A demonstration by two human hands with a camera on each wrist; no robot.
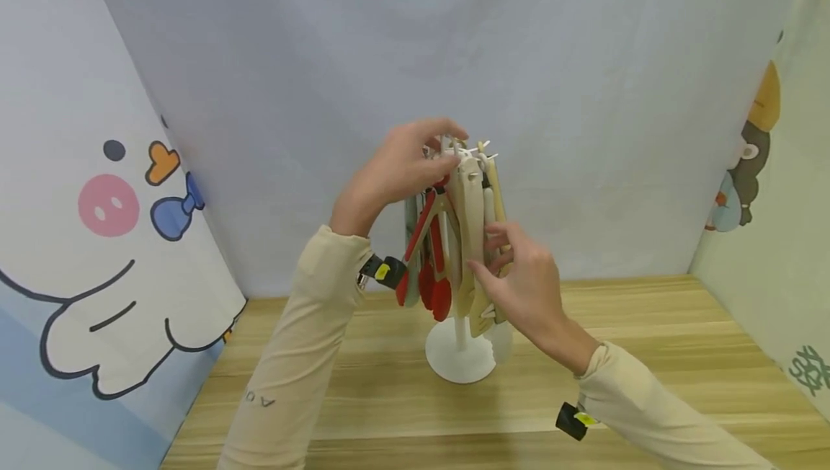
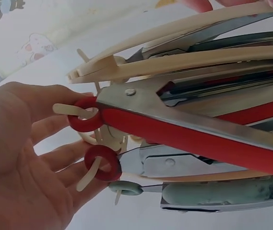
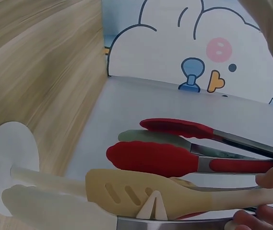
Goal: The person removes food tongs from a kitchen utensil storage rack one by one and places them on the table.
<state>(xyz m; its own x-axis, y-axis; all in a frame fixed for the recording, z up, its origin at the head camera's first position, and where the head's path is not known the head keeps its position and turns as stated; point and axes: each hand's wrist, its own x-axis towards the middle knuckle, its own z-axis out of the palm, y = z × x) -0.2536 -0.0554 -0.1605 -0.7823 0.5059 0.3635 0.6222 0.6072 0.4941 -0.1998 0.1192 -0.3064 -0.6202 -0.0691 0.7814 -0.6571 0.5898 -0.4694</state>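
Observation:
Several kitchen tongs hang by end rings from the hooks of a white rotating-style stand (image 1: 454, 362). My left hand (image 1: 402, 163) grips the top of the stand, thumb in front and fingers reaching behind the hooks. Close by it hang red tongs (image 2: 184, 132) with red rings, and green tongs (image 2: 213, 194) below them in the left wrist view. My right hand (image 1: 532, 282) pinches the cream tongs (image 1: 472, 203) partway down, thumb on one side and fingers on the other. A slotted cream head (image 3: 119, 187) shows in the right wrist view. Some tongs are hidden behind others.
The stand's round base is on a wood-grain table (image 1: 363, 398). A pale cloth backdrop (image 1: 292, 95) rises behind it. Cartoon-printed panels (image 1: 58, 131) flank both sides.

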